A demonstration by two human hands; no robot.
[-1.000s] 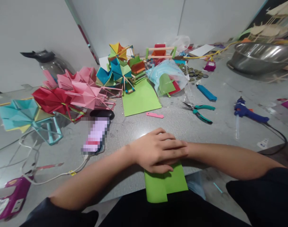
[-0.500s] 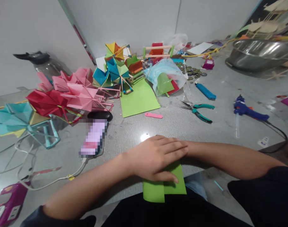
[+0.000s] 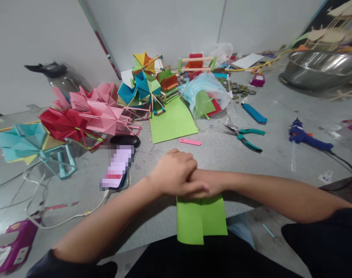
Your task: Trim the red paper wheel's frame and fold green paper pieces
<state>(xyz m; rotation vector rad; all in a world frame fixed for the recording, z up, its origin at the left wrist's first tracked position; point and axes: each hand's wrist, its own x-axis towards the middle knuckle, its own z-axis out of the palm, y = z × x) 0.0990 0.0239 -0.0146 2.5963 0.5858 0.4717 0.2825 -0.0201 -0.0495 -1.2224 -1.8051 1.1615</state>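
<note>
A sheet of light green paper (image 3: pixel 200 222), folded over on its left side, lies at the table's front edge and sticks out past it toward my body. Both my hands are at its far end. My left hand (image 3: pixel 177 172) lies on top, its fingers curled over my right hand and its thumb stretched across it. Beneath it, my right hand (image 3: pixel 209 181) rests against the paper, its fingers hidden. Beyond the hands are a pink-handled cutter (image 3: pixel 190 141) and a stack of green paper (image 3: pixel 171 123).
Folded paper models (image 3: pixel 103 116) crowd the back left. A phone (image 3: pixel 118 166) on a cable lies left of my hands. To the right are pliers (image 3: pixel 245 137), a blue cutter (image 3: pixel 254 113), a glue gun (image 3: pixel 306 137) and a steel basin (image 3: pixel 317 71).
My left hand has slid left and away from my body, its fingers going from stretched out to curled. My right hand has shifted left beneath it. More of the folded paper shows.
</note>
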